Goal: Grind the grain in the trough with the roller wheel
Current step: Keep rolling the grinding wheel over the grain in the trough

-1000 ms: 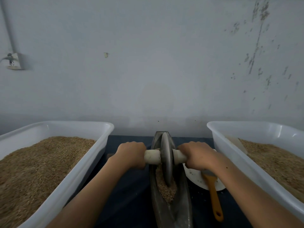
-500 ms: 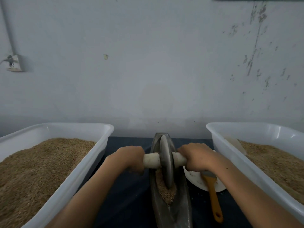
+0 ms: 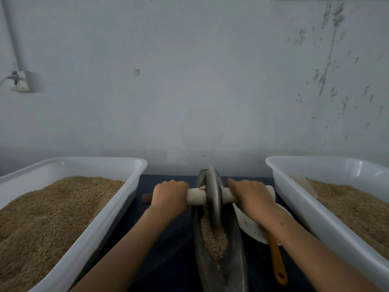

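Dim, flat, bluish light; no hard shadows, no glare. Wide-angle bowing at frame edges. Near grain in left tub smeared; centre fairly sharp.

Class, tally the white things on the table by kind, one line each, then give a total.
White plastic tubs: 2
White plate: 1
Total: 3

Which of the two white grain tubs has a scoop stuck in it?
The tub on the right: a pale scoop stands in its grain against the near wall. The tub on the left holds only grain, heaped fuller.
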Action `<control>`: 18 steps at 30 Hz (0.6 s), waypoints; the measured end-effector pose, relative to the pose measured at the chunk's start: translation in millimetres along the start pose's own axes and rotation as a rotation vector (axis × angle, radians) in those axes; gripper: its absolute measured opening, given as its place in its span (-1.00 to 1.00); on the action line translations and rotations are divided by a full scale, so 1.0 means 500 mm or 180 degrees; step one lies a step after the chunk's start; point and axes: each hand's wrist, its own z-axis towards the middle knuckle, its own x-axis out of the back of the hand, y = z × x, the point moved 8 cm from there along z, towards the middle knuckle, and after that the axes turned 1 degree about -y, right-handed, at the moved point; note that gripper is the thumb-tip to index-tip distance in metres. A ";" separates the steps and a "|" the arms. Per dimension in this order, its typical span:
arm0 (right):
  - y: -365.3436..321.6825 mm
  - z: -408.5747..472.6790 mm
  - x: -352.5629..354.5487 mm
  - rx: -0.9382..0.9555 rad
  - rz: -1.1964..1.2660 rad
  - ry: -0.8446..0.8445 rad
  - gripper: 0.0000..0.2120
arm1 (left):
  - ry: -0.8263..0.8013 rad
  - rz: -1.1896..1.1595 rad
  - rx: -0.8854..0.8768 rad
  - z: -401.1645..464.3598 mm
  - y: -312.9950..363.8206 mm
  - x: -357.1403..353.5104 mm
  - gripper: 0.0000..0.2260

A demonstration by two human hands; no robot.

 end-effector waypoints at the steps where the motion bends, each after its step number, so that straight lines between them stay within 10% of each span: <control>1: -0.001 0.000 -0.002 0.0025 -0.0071 -0.0202 -0.77 | -0.0181 -0.0015 -0.0039 0.000 -0.001 -0.004 -0.73; 8: -0.004 -0.011 -0.020 0.0170 -0.0012 -0.1198 -0.62 | -0.1469 -0.0493 -0.0134 -0.013 -0.007 -0.049 -0.64; 18: 0.012 0.012 -0.017 -0.0157 0.0125 0.0107 -0.83 | 0.0547 0.0065 0.0026 0.003 0.002 0.013 -0.83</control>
